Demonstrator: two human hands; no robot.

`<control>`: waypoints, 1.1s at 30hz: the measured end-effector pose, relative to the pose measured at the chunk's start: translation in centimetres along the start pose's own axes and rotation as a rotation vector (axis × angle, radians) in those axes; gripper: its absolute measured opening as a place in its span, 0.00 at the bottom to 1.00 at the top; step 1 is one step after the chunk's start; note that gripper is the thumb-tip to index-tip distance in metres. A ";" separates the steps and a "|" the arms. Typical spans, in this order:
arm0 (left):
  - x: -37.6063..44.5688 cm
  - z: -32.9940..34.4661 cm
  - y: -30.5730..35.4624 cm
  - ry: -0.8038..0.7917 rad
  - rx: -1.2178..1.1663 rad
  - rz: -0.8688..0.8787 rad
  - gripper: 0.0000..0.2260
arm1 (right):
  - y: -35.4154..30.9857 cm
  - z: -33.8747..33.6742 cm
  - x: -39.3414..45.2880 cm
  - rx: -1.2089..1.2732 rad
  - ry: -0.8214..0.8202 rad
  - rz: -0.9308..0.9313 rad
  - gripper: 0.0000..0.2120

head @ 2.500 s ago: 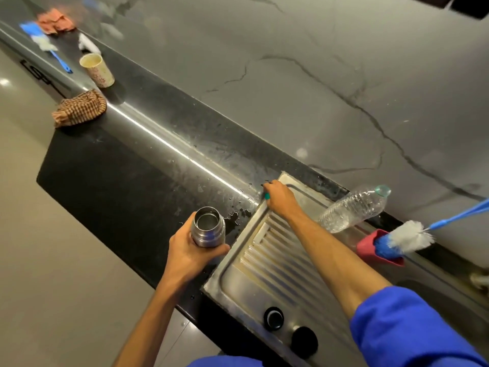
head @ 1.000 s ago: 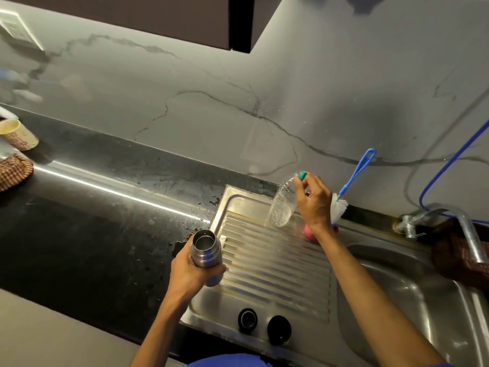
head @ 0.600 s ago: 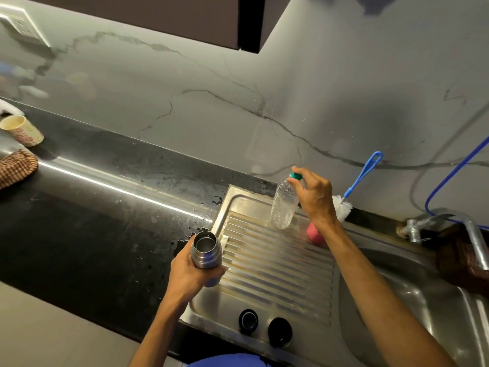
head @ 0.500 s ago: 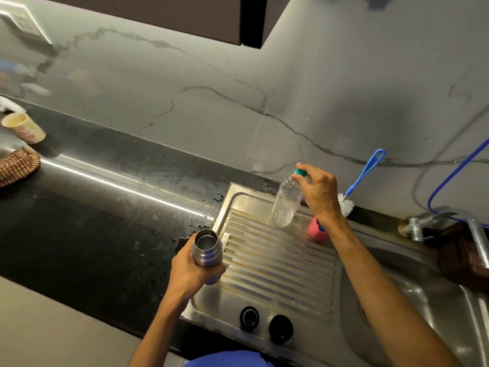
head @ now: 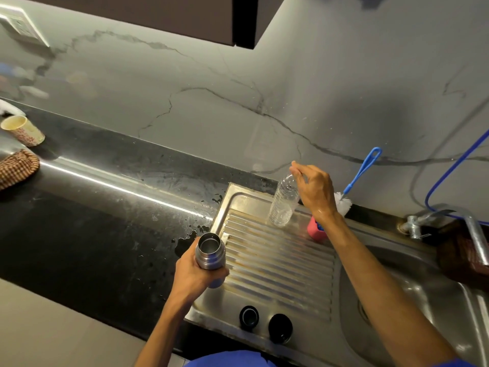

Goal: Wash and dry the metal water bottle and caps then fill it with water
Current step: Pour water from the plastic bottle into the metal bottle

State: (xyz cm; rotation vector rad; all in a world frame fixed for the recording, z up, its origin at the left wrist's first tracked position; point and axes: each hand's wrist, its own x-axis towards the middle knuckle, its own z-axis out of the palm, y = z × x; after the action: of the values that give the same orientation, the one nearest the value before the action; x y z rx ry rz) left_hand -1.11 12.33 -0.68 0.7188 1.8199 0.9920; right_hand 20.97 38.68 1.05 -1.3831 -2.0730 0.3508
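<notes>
**Filling stage: plastic bottle top under the fingers, metal bottle open and waiting**

The right hand [head: 315, 190] is at the top of the clear plastic bottle [head: 283, 205], fingertips pinched at its neck. Whether a cap sits under the fingers cannot be told. This bottle stands on the ribbed drainboard [head: 277, 263], leaning a little, with a pink cup [head: 315, 231] just beside it holding a blue-handled brush [head: 362, 168].

The left hand [head: 197, 276] has its fingers wrapped round the lower body of the metal bottle [head: 210, 251], which is upright with its mouth open, over the left edge of the drainboard. Two black caps [head: 248, 317] and [head: 280, 327] rest at the near edge, well apart from both hands.

Judgement: the washing appears done and the step in hand is readying the plastic bottle to pour. Recommended practice: grip the plastic bottle round the body rather than the neck, since thin walls buckle and surge; bring its mouth directly above the metal mouth; pour slowly over the drainboard so spills drain away. Water already spots the dark counter [head: 105, 221]; keep the metal bottle level.
</notes>
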 end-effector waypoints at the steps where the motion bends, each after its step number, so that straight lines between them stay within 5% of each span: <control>1: 0.0 0.0 0.0 -0.001 0.003 0.003 0.28 | -0.2 0.1 -0.2 0.006 0.015 -0.001 0.13; 6: 0.0 0.0 -0.3 0.001 0.013 0.010 0.29 | 0.4 -0.5 1.0 0.031 -0.031 0.092 0.09; 15: 0.0 0.0 -0.7 0.003 -0.010 0.008 0.29 | -0.7 -0.3 -0.7 0.842 -0.110 0.544 0.21; 21: 0.0 -0.1 -0.8 0.008 -0.018 0.019 0.30 | -1.9 0.7 -0.3 0.855 -0.047 0.546 0.12; 33: -0.3 -0.4 -1.1 0.026 -0.013 0.014 0.29 | -0.9 0.8 -0.5 1.076 -0.040 0.677 0.14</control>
State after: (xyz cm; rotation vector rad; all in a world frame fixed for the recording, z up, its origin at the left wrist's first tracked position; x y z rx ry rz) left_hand -1.43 11.39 -1.33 0.7148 1.8312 1.0265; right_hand 19.95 37.97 0.78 -1.2630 -0.9987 1.4990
